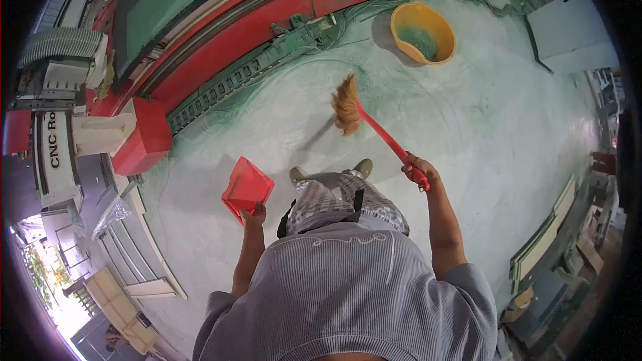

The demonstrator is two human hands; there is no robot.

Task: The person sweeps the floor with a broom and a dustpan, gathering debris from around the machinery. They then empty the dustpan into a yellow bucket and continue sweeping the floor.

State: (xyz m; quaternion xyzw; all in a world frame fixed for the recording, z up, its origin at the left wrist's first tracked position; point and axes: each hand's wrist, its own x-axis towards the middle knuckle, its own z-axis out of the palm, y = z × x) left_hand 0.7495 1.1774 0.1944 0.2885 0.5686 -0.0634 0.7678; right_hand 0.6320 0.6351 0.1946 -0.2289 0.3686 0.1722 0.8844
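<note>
My left hand [254, 213] is closed on a red dustpan [246, 186], held out to the left of my legs. In my right hand [421, 170] is the red handle of a broom [389, 139], the fingers wrapped round it near its end. The broom's brown bristles [347, 105] point forward and to the left, ahead of my feet. Farther ahead and to the right, a yellow tub [423, 33] stands on the floor with greenish dust inside.
A red and green machine [227, 60] runs along the front left, with a green cable chain [234, 80] at its base. Greenish dust coats the floor [481, 140]. A white cabinet [572, 30] stands at the far right; flat boards [545, 227] lean at the right.
</note>
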